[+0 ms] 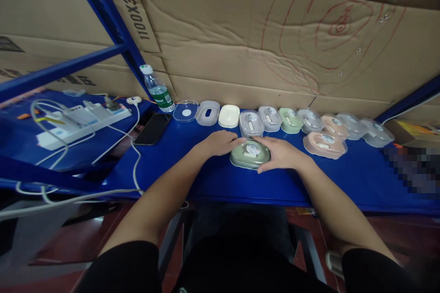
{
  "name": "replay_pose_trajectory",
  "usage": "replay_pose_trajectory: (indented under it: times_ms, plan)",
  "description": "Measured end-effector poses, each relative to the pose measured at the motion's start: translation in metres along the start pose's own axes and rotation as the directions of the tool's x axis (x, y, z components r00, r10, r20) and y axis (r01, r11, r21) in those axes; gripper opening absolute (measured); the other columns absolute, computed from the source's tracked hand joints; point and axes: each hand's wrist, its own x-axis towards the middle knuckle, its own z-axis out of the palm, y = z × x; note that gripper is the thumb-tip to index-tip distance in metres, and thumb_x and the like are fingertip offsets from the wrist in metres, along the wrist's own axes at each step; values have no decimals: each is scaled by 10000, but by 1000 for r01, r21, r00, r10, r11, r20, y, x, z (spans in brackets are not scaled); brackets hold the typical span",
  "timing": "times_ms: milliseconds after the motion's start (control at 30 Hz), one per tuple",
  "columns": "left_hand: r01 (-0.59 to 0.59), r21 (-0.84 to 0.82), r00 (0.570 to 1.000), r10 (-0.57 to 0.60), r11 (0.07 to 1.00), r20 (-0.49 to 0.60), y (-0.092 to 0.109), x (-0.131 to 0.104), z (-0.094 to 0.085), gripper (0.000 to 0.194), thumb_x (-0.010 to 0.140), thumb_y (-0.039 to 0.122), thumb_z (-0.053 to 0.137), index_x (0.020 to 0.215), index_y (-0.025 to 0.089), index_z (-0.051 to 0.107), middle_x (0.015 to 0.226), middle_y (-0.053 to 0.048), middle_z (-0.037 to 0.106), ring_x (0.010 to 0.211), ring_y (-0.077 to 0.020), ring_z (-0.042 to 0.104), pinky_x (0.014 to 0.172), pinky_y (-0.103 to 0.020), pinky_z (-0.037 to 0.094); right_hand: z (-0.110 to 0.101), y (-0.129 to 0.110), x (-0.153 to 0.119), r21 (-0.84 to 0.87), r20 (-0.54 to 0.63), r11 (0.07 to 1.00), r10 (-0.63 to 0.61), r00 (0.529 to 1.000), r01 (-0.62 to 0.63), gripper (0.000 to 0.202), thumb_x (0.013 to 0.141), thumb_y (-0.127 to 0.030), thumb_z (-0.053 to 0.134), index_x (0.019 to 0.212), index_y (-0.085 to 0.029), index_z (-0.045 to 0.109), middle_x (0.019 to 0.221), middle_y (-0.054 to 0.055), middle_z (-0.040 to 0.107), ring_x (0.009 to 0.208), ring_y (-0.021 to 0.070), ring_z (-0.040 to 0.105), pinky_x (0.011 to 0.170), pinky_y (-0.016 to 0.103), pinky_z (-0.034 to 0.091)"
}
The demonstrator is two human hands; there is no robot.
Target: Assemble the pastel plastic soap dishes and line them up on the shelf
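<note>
A dark green lidded box (250,154) with a round label lies on the blue table, between both hands. My left hand (222,143) rests at its upper left edge, fingers together. My right hand (277,153) holds its right side, thumb and fingers around the edge. Behind it a row of boxes runs across the table: a clear lid (186,112), a grey tray (207,114), a cream tray (229,116), a grey box (251,124), a light green box (290,120) and several others. A pink box (325,145) stands in front of the row at the right.
A water bottle (160,93) and a black phone (152,129) are at the left. A white power strip (82,126) with cables lies farther left. Cardboard (220,32) rises behind the blue table (213,183). A blue frame post (113,18) stands at the left.
</note>
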Motion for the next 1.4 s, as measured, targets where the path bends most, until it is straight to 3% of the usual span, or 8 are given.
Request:
replay_pose_trajectory:
  times_ms: [133, 300, 533, 633, 767, 933, 1200, 1400]
  plan:
    - [-16, -40, 999, 17, 999, 28, -1, 3, 1, 705, 1055, 692, 244, 742, 202, 643, 754, -92, 731, 801, -238, 695, 768, -345, 443, -7, 8, -4, 47, 17, 999, -8, 1000, 7, 1219, 618, -771, 884, 1629, -237, 460, 1547, 174, 608, 1376, 443, 616, 1111, 620, 535]
    - [-33, -107, 999, 36, 994, 27, -1, 6, 4, 728, 1062, 686, 240, 806, 195, 711, 715, -84, 720, 769, -234, 695, 773, -353, 460, -24, 22, -20, 42, 42, 997, 58, 997, -60, 1154, 622, -727, 903, 1597, -245, 517, 1537, 149, 622, 1345, 436, 644, 1091, 600, 564]
    - [-31, -34, 989, 26, 999, -146, -8, 6, 5, 552, 1018, 649, 474, 794, 203, 709, 803, -61, 752, 803, -223, 689, 717, -329, 448, -44, 47, -70, -120, 57, 944, 316, 947, -307, 1079, 686, -722, 857, 1594, -248, 519, 1417, 153, 709, 1191, 436, 728, 978, 581, 623]
    - [15, -54, 974, -27, 998, -227, -18, 8, 4, 412, 987, 577, 582, 883, 215, 751, 843, -45, 774, 829, -220, 699, 710, -320, 450, -43, 43, -91, -249, -49, 878, 410, 911, -408, 1075, 715, -776, 800, 1602, -248, 502, 1426, 176, 695, 1260, 474, 682, 1003, 616, 596]
    - [86, -109, 937, -117, 990, -329, -35, 14, 4, 339, 981, 520, 612, 944, 224, 773, 896, -48, 795, 850, -221, 714, 722, -321, 470, -29, 16, -96, -380, -222, 837, 330, 918, -393, 952, 874, -751, 664, 1596, -158, 486, 1539, 230, 591, 1428, 492, 533, 1151, 646, 467]
    - [67, -187, 910, -137, 980, -392, -45, 17, 7, 313, 988, 489, 612, 978, 222, 775, 969, -52, 808, 900, -214, 727, 774, -322, 500, -7, -5, -84, -424, -211, 855, 227, 951, -298, 632, 1061, -525, 467, 1606, -205, 480, 1627, 160, 521, 1532, 429, 422, 1217, 645, 373]
    - [21, -176, 912, -91, 984, -400, -44, 18, 7, 297, 986, 481, 619, 984, 231, 779, 970, -51, 809, 910, -218, 733, 790, -333, 523, -8, 24, -100, -496, -287, 780, 268, 920, -382, 545, 1045, -332, 468, 1587, -288, 508, 1571, 132, 593, 1472, 397, 498, 1173, 700, 370]
    - [11, -139, 909, -68, 990, -412, -45, 19, 6, 270, 988, 437, 614, 979, 224, 780, 972, -56, 801, 926, -225, 735, 821, -349, 550, -5, 32, -103, -506, -387, 720, 302, 871, -475, 585, 957, -189, 501, 1536, -239, 574, 1527, 145, 631, 1408, 377, 566, 1155, 621, 436]
